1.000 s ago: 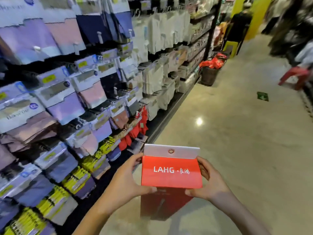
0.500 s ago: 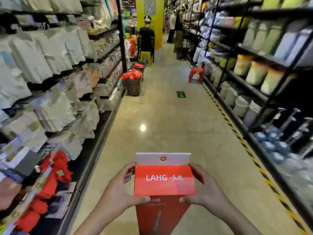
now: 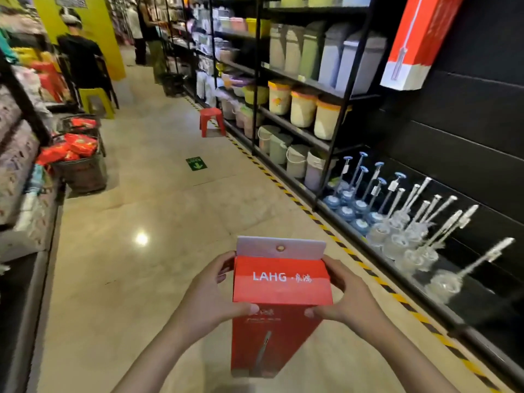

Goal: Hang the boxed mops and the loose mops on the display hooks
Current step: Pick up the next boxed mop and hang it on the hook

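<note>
Now both hands grip red boxed mop [image 3: 279, 302] upright over aisle floor [image 3: 158, 222]. Left hand [image 3: 211, 297] pinches left edge, thumb across front. Right hand [image 3: 350, 299] pinches right edge likewise. White hang tab [image 3: 280, 247] on top. Another red box [image 3: 416, 41] hangs on black wall at upper right.

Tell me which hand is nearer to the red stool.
Left. The left hand grips the boxed mop on the side towards the red stool; the right hand grips the opposite side.
</note>
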Demonstrator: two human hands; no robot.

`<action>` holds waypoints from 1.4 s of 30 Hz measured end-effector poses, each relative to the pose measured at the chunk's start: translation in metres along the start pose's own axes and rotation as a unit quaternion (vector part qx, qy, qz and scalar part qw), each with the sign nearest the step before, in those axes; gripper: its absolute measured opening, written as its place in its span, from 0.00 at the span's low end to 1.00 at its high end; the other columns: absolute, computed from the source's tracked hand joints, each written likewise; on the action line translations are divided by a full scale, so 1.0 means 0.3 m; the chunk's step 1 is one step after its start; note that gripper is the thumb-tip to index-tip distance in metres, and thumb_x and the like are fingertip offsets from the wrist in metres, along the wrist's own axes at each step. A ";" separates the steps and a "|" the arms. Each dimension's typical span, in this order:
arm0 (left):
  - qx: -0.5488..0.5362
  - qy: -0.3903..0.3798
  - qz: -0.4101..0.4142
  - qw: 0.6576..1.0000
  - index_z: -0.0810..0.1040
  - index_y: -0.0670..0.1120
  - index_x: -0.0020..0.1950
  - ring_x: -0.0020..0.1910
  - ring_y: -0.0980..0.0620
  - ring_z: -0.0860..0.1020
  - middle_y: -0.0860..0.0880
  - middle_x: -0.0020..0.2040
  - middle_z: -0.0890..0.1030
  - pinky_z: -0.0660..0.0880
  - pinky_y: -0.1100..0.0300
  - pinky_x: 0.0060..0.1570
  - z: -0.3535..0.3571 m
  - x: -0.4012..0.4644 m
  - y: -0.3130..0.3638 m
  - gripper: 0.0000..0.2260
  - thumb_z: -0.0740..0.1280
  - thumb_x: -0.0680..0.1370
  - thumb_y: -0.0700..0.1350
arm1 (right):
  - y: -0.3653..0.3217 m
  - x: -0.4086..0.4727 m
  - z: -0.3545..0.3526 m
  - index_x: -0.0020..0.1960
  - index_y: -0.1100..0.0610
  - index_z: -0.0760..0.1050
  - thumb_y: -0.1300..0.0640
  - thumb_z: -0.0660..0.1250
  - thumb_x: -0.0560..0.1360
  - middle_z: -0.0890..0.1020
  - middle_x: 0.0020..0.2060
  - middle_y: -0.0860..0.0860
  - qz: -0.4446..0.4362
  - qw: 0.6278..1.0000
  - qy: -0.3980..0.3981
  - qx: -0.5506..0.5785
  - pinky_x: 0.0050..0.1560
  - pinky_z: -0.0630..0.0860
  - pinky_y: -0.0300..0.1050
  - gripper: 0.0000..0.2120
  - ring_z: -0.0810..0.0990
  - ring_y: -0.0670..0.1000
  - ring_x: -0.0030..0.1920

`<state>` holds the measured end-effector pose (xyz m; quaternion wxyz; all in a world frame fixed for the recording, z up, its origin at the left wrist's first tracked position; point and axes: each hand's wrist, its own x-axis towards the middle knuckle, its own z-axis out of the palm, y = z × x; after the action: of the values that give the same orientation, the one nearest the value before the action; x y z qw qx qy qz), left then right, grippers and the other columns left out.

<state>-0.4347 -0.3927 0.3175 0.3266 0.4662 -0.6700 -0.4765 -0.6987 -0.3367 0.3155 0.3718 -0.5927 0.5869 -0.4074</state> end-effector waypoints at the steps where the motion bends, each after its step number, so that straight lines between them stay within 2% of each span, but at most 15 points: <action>1: 0.003 -0.006 0.010 1.000 0.69 0.66 0.57 0.56 0.76 0.72 0.66 0.56 0.77 0.66 0.72 0.57 -0.004 0.064 0.011 0.39 0.83 0.55 0.42 | 0.002 0.044 -0.012 0.64 0.39 0.71 0.55 0.82 0.51 0.78 0.59 0.41 0.004 1.000 0.011 -0.003 0.59 0.72 0.33 0.45 0.76 0.40 0.60; 4: 0.011 -0.032 0.032 0.999 0.68 0.65 0.58 0.57 0.75 0.73 0.66 0.58 0.76 0.66 0.72 0.59 -0.011 0.279 0.032 0.38 0.80 0.53 0.47 | 0.022 0.197 -0.059 0.63 0.36 0.71 0.52 0.82 0.50 0.78 0.59 0.41 0.016 0.999 0.044 -0.004 0.57 0.72 0.30 0.43 0.77 0.39 0.60; 6: 0.012 -0.044 0.042 0.998 0.68 0.64 0.59 0.59 0.71 0.73 0.64 0.60 0.76 0.67 0.69 0.62 -0.012 0.404 0.054 0.38 0.80 0.54 0.48 | 0.028 0.288 -0.090 0.62 0.36 0.72 0.52 0.82 0.50 0.79 0.59 0.42 0.018 0.998 0.062 0.003 0.58 0.73 0.35 0.42 0.77 0.40 0.60; 10: 0.022 -0.058 0.051 0.997 0.69 0.62 0.62 0.60 0.67 0.74 0.62 0.60 0.77 0.68 0.65 0.64 0.003 0.689 0.063 0.40 0.78 0.52 0.53 | 0.087 0.523 -0.175 0.67 0.46 0.71 0.52 0.82 0.51 0.79 0.60 0.47 0.032 0.996 0.079 0.021 0.63 0.74 0.48 0.46 0.78 0.43 0.60; 12: 0.026 -0.063 0.049 0.996 0.70 0.59 0.65 0.60 0.66 0.75 0.61 0.61 0.78 0.68 0.63 0.64 0.006 0.824 0.063 0.41 0.79 0.53 0.53 | 0.113 0.645 -0.218 0.68 0.46 0.70 0.51 0.81 0.51 0.79 0.61 0.47 0.033 0.996 0.083 0.019 0.65 0.73 0.50 0.46 0.77 0.44 0.61; 15: 0.037 -0.076 0.045 0.995 0.71 0.59 0.64 0.59 0.66 0.76 0.60 0.59 0.79 0.69 0.63 0.65 0.006 1.020 0.067 0.40 0.81 0.55 0.47 | 0.149 0.820 -0.276 0.67 0.43 0.70 0.50 0.81 0.50 0.79 0.60 0.45 0.030 0.996 0.087 0.019 0.65 0.73 0.50 0.46 0.77 0.43 0.61; 19: 0.046 -0.087 0.049 0.994 0.70 0.59 0.65 0.59 0.68 0.75 0.61 0.59 0.79 0.68 0.66 0.64 0.016 1.266 0.073 0.39 0.83 0.59 0.42 | 0.196 1.025 -0.357 0.64 0.39 0.71 0.48 0.81 0.49 0.79 0.58 0.41 0.030 0.994 0.103 0.018 0.63 0.73 0.47 0.45 0.78 0.41 0.59; 22: 0.041 -0.086 0.041 0.995 0.70 0.55 0.68 0.61 0.65 0.75 0.59 0.61 0.79 0.67 0.67 0.64 0.032 1.430 0.073 0.40 0.82 0.60 0.41 | 0.229 1.173 -0.419 0.65 0.39 0.70 0.49 0.82 0.49 0.79 0.58 0.40 0.034 0.994 0.100 0.016 0.63 0.73 0.48 0.46 0.78 0.41 0.59; 27: 0.047 -0.106 0.058 0.992 0.69 0.65 0.61 0.58 0.73 0.73 0.67 0.57 0.78 0.67 0.78 0.55 0.039 1.721 0.074 0.37 0.82 0.60 0.44 | 0.280 1.416 -0.507 0.67 0.42 0.70 0.50 0.82 0.49 0.79 0.60 0.43 0.046 0.993 0.110 0.020 0.65 0.73 0.53 0.47 0.78 0.44 0.61; 34: 0.034 -0.142 0.080 0.986 0.68 0.68 0.58 0.56 0.77 0.72 0.69 0.55 0.77 0.68 0.74 0.54 0.052 2.271 0.049 0.36 0.82 0.58 0.49 | 0.376 1.842 -0.612 0.61 0.32 0.72 0.51 0.82 0.50 0.79 0.54 0.38 0.053 0.984 0.166 0.027 0.57 0.77 0.46 0.42 0.78 0.40 0.57; 38: 0.046 -0.188 0.100 0.976 0.68 0.68 0.59 0.57 0.73 0.72 0.67 0.57 0.77 0.68 0.69 0.58 0.084 2.570 0.068 0.36 0.80 0.56 0.55 | 0.416 2.023 -0.682 0.57 0.25 0.70 0.48 0.81 0.49 0.79 0.53 0.36 0.063 0.972 0.225 0.005 0.51 0.75 0.31 0.41 0.78 0.37 0.56; 42: 0.052 -0.243 0.129 0.960 0.68 0.65 0.63 0.59 0.68 0.74 0.66 0.58 0.77 0.70 0.66 0.59 0.150 2.822 0.122 0.37 0.82 0.58 0.51 | 0.457 2.152 -0.767 0.58 0.27 0.71 0.48 0.82 0.49 0.79 0.55 0.36 0.088 0.956 0.279 0.001 0.50 0.74 0.28 0.41 0.78 0.36 0.56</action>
<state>-0.7838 -1.1660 0.3314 0.1875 0.2627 -0.8076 -0.4936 -0.9778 -0.9776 0.3097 0.2286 -0.4010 0.7166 -0.5229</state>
